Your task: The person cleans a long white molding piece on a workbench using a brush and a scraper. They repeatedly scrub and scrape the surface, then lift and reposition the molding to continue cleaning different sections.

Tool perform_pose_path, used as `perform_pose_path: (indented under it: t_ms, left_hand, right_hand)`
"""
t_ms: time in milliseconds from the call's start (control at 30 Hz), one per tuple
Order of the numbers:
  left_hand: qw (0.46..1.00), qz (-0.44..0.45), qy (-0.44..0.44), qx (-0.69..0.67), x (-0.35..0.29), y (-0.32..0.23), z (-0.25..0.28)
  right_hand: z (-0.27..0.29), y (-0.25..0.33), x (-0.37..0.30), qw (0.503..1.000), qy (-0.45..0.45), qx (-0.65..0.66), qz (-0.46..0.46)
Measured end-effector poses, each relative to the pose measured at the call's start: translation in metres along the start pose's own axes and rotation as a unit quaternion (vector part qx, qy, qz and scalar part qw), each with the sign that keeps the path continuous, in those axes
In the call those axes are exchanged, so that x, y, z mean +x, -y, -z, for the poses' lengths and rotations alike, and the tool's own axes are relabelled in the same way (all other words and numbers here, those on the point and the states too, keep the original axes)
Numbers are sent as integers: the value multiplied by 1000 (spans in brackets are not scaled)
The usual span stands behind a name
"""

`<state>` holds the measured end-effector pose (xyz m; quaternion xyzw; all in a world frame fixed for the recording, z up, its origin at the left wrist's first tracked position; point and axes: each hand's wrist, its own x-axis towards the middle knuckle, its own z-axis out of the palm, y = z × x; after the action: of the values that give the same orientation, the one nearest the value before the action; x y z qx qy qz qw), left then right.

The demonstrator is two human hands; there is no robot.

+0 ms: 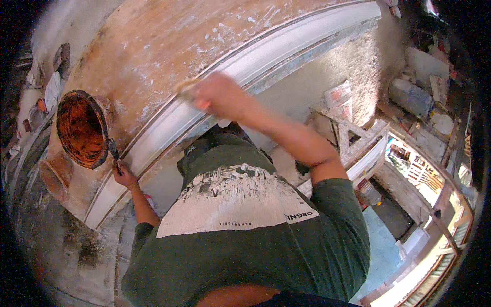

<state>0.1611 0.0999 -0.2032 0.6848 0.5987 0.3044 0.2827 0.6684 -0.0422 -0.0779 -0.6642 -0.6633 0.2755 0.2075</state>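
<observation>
My left hand (124, 174) is closed around the dark handle of a narrow flat-bladed tool (113, 149), near the left end of a long white moulding (266, 50). The blade touches or overlaps the dark rim of a round bowl (84, 129) with a ridged orange-brown inside; I cannot tell which. Across the moulding reaches my right hand (219, 95), smeared by motion. Its fingers are wrapped on a small tan piece (185, 88), too blurred to name, at the border between the moulding and the brown surface (138, 66).
White spots mark the brown surface. A wooden frame (353, 134) stands to the right, beyond my elbow. Farther right lie a bluish cylinder (410, 97) and cluttered boards. A clear plastic container (369, 193) sits by a pale blue surface (381, 245). Stained grey floor (87, 256) shows lower left.
</observation>
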Motion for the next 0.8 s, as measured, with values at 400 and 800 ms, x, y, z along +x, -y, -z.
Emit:
perform_pose_path:
  t_ms: [400,800]
  left_hand:
    - [998,34,-3,-44,-2,-2,-7]
    - [986,-48,-128,91,-93,-193,-146]
  right_hand:
    - [89,-79,-63,994,-78,70,-16]
    - [283,-293,-227,945,-195,-73,-252]
